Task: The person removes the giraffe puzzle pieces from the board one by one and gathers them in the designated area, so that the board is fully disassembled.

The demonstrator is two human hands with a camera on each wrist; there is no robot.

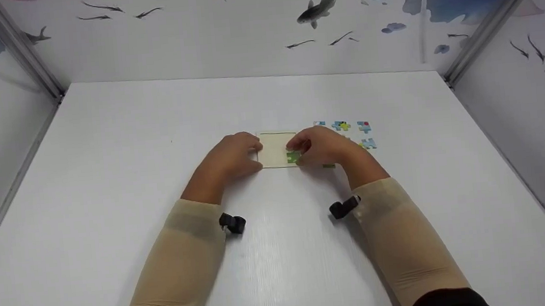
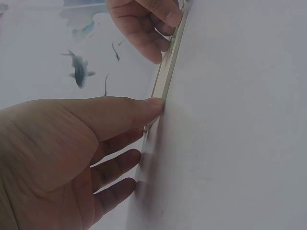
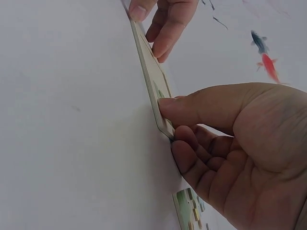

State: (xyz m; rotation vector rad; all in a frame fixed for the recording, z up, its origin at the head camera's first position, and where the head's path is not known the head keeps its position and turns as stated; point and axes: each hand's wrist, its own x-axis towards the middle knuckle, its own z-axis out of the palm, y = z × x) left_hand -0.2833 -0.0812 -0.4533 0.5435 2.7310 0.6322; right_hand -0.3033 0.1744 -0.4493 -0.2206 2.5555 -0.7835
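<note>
A shallow pale wooden puzzle tray (image 1: 271,149) lies on the table between both hands. My left hand (image 1: 232,157) holds its left side, thumb (image 2: 154,104) at the near corner and fingers farther along the edge. At the tray's near right corner is a green puzzle piece (image 1: 293,157). My right hand (image 1: 325,146) pinches this piece, its thumb (image 3: 169,106) over the corner and its fingers curled; the hand hides part of the piece and the tray's right side.
Several loose jigsaw pieces, including a blue and yellow piece (image 1: 341,125) and a blue piece with a red spot (image 1: 364,126), lie right of the tray. Another green piece (image 1: 329,166) shows below the right hand. Printed panels (image 1: 223,44) wall the white table (image 1: 281,251).
</note>
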